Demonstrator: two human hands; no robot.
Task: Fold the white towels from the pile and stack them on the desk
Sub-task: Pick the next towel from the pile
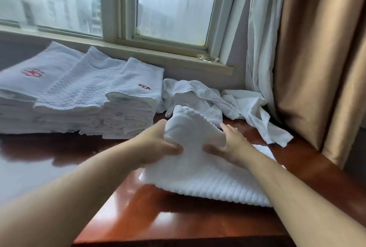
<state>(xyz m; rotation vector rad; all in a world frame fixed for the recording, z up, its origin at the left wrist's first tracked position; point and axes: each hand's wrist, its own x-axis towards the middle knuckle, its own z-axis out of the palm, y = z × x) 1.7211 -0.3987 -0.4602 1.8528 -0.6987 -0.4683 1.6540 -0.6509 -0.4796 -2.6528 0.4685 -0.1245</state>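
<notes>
White ribbed terry, that's the towel (200,171) being worked on. It's lying on the glossy red-brown desk (150,207) near the front edge, with its far end bunched up and lifted off the wood. That raised end is gripped by the left hand (156,143), fingers curled into the cloth and thumb pressed on top. The right hand (229,143) is laid against the other side of the bunch, fingers straight and a bit spread, thumb stuck out toward the left hand. A lot of motion blur here, so whether the right fingertips are actually pinching anything can't be told.

Behind it, the unfolded pile (213,102) is heaped up against the wall under the window sill (158,56), with one loose piece trailed off toward the brown curtain (316,58). The folded stacks (83,96) are lined up on the left side of the desk, red embroidery visible on two of the top ones.
</notes>
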